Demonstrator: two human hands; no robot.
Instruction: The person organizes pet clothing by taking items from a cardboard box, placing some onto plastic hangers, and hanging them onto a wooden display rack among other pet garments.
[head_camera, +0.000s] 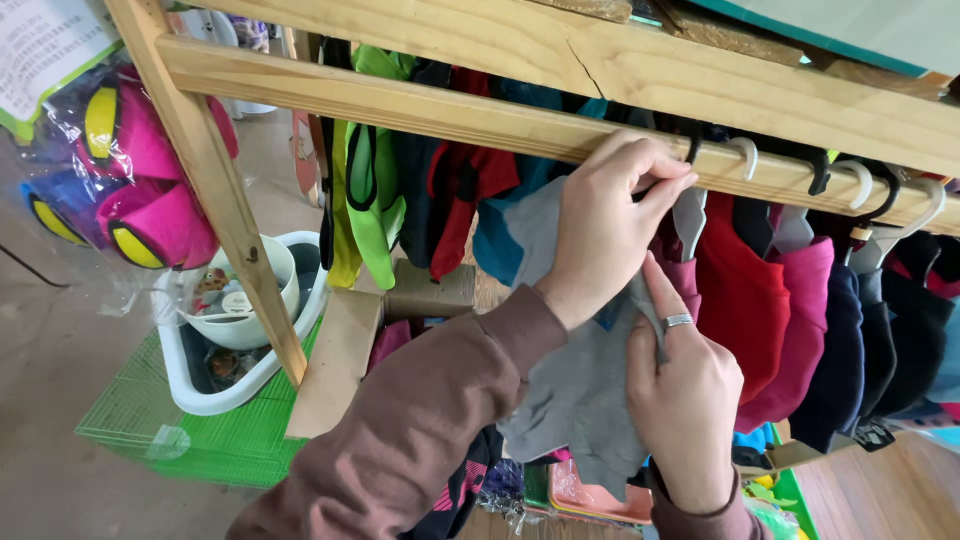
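A wooden rail (420, 105) carries a row of small garments on hangers. My left hand (605, 225) reaches up to the rail and pinches the hook of a hanger just below it. From that hanger hangs a grey garment (575, 395). My right hand (685, 395), with a ring on one finger, grips the grey cloth near its top. To the right hang red and pink garments (775, 310) on white and black hangers. To the left hang a lime green garment (375, 185), a red one and a blue one.
A slanted wooden post (215, 185) holds up the rail on the left. Pink and yellow items in clear plastic (140, 175) hang beside it. Below sit a white tub with bowls (240, 320), a green wire basket (180, 440) and cardboard (335, 365).
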